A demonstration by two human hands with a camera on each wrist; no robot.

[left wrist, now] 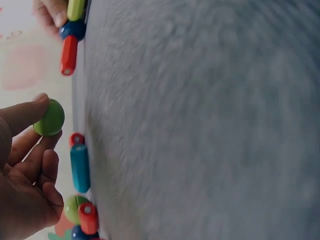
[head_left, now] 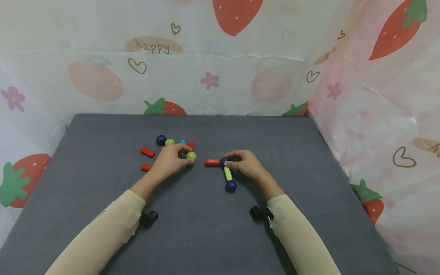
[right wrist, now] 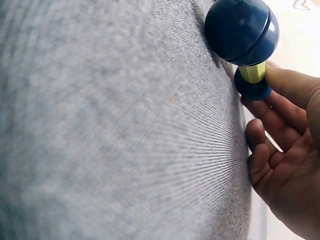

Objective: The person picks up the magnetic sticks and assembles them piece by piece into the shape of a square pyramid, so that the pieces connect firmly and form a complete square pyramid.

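Observation:
My left hand (head_left: 169, 159) pinches a green ball (head_left: 191, 156) between thumb and fingertips; in the left wrist view, this green ball (left wrist: 53, 119) appears raised off the cloth. To the right, my right hand (head_left: 248, 165) pinches a dark blue ball (head_left: 224, 162). A red stick (head_left: 212, 162) joins that ball and points left, towards the green ball, with a gap between them. From the same blue ball a yellow-green stick (head_left: 228, 174) runs towards the front, ending in a second dark blue ball (head_left: 231, 186). The right wrist view shows this end ball (right wrist: 240, 30) large and close.
Beyond and beside my left hand lie loose red sticks (head_left: 147, 152), a light blue stick (left wrist: 80, 168), another green ball (head_left: 170, 141) and a dark blue ball (head_left: 161, 140). Grey cloth (head_left: 206, 236) covers the table. A strawberry-patterned curtain (head_left: 240, 91) hangs behind it.

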